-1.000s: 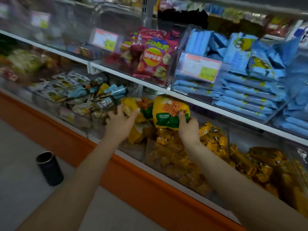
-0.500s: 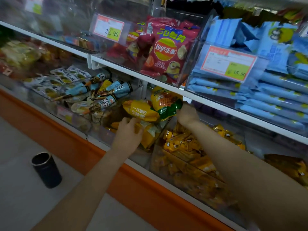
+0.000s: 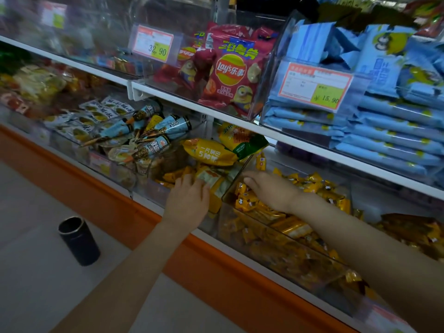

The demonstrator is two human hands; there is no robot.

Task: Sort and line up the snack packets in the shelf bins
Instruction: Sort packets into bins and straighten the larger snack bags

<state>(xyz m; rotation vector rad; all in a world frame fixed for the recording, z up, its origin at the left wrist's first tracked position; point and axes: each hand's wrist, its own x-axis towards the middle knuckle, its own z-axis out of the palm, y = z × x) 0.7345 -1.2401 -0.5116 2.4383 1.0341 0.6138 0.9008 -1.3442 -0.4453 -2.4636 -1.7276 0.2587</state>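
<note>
Yellow snack packets fill the lower shelf bins where both hands work. The left hand [image 3: 189, 200] reaches into the middle bin, and its fingers bend down onto a pale packet [image 3: 209, 178] that lies among the yellow ones. The hand shows only its back, so it is not possible to tell if the fingers grip this packet or only rest on it.

Just behind it, a large yellow packet [image 3: 209, 152] lies flat on top of the pile. A yellow and green packet [image 3: 242, 140] leans further back, under the upper shelf, with its green end toward the right.

The right hand [image 3: 271, 188] is over the neighbouring clear bin [image 3: 230, 188], palm down. Its fingers stretch loosely toward the left wall of this bin and hold nothing. Under the hand, the bin is full of small yellow wrapped pieces [image 3: 312, 186], which lie in no order.

On the upper shelf, red Lay's bags [image 3: 230, 73] stand in a clear bin, and blue packets [image 3: 384, 131] are stacked flat in the bin to the right. Each of these bins has a price tag [image 3: 152, 44] on its front. Left of the hands, cone snacks [image 3: 153, 126] lie in a heap. Below, a black cup [image 3: 79, 241] stands upright on the floor, near the orange base [image 3: 216, 260] of the shelf.
</note>
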